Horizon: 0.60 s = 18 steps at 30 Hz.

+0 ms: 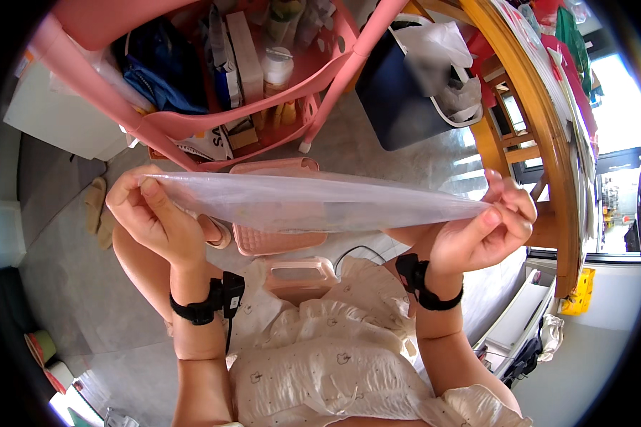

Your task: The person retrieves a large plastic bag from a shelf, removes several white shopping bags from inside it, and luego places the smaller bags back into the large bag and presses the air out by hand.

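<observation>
A translucent plastic bag or film (320,200) is stretched taut across the view between my two hands. My left hand (152,216) pinches its left end between thumb and fingers. At the other end, my right hand (481,229) grips the gathered corner between thumb and index finger, the other fingers curled up. Below and partly behind the film is a pink woven-textured lid or mat (280,240) on the floor. A pale pink plastic handle (302,267) shows between my knees. Both wrists wear black straps with small devices.
A pink plastic rack (192,120) holding bags, boxes and a bottle stands ahead. A dark bin (382,101) with a white rim and plastic liners is to its right. A wooden table (558,176) runs along the right side. Tan slippers (95,205) lie on the left floor.
</observation>
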### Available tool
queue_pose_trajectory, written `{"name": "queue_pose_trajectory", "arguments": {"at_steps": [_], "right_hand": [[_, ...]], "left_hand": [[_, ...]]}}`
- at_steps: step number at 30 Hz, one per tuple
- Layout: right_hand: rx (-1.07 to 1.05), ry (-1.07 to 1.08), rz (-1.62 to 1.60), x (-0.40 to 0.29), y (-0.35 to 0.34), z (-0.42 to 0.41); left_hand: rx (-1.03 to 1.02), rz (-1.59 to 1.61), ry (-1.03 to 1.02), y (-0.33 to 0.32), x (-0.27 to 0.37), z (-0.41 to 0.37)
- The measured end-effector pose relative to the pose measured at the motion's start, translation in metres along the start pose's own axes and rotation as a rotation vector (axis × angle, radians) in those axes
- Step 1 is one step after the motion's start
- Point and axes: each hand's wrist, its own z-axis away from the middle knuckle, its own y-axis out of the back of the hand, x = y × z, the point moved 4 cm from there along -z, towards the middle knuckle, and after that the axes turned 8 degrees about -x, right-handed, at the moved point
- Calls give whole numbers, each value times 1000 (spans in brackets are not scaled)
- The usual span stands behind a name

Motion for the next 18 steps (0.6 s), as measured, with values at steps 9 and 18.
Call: {"name": "queue_pose_trajectory", "arguments": {"at_steps": [9, 18], "right_hand": [[-258, -1041, -969, 24, -11, 7], [-271, -887, -817, 14, -17, 20]], "left_hand": [[5, -49, 67, -15, -8, 3], [-7, 19, 227, -20, -14, -9]]}}
